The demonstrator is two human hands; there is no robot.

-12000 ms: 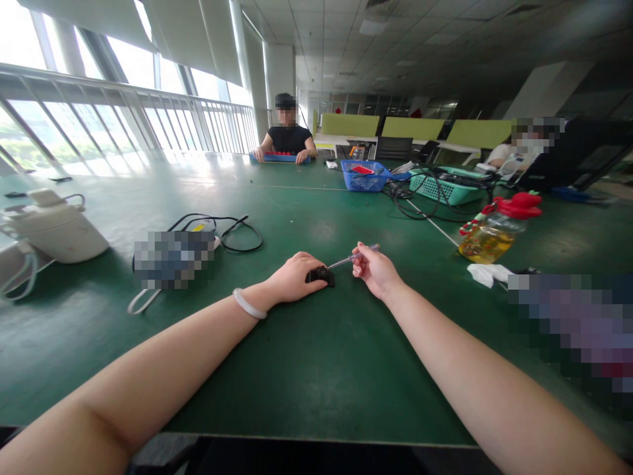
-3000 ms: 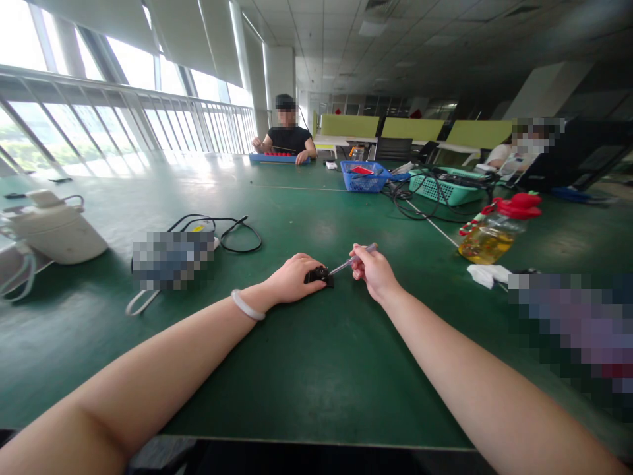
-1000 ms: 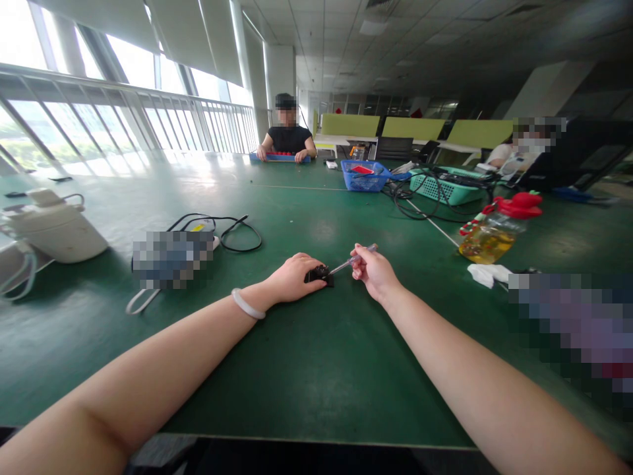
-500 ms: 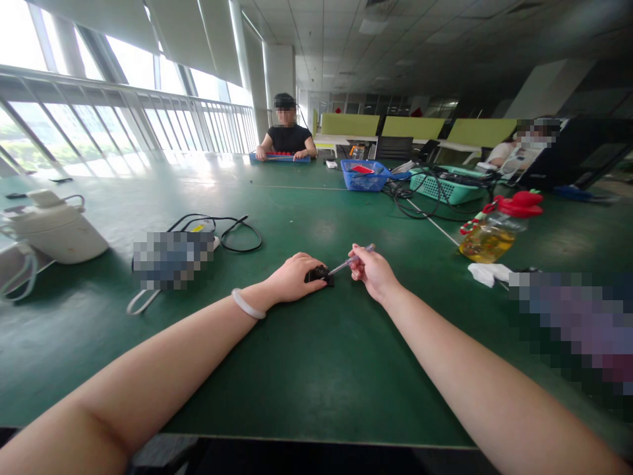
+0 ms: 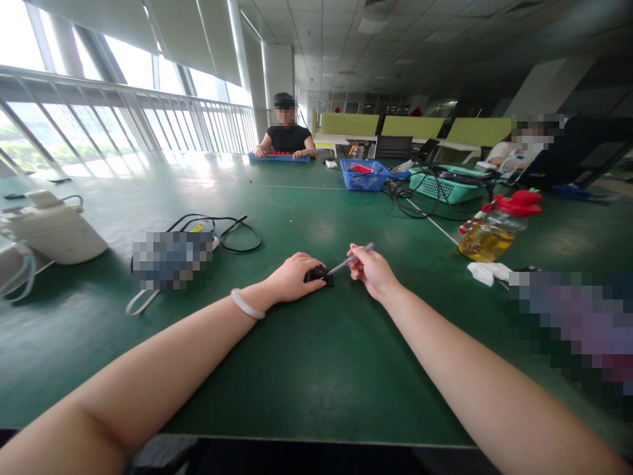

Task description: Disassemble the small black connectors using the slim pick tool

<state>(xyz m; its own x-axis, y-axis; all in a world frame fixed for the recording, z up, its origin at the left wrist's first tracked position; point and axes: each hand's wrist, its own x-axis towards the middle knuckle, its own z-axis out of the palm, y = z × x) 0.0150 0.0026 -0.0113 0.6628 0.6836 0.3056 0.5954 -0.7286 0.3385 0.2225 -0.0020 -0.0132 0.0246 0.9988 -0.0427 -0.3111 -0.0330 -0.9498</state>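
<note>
On the green table, my left hand (image 5: 291, 278) is closed around a small black part (image 5: 330, 280), thumb along its near side. My fingers cover much of that part, and its exact kind is too small to make out. My right hand (image 5: 374, 274) grips a slim screwdriver (image 5: 338, 268) with a clear handle between thumb and fingers. The tool slants down to the left, and its metal tip meets the top of the black part or lies just over it; I cannot tell which.
Left of my hands lie a black cable (image 5: 242, 249) and a white jug (image 5: 59, 227). To the right stands a red-lidded bottle (image 5: 489, 234) near a white tissue (image 5: 487, 272). Farther back are a blue basket (image 5: 363, 178), a green basket (image 5: 445, 188) and a seated person (image 5: 289, 138).
Both hands keep nearly the same place and grip. The screwdriver has barely shifted, a touch to the left at most.
</note>
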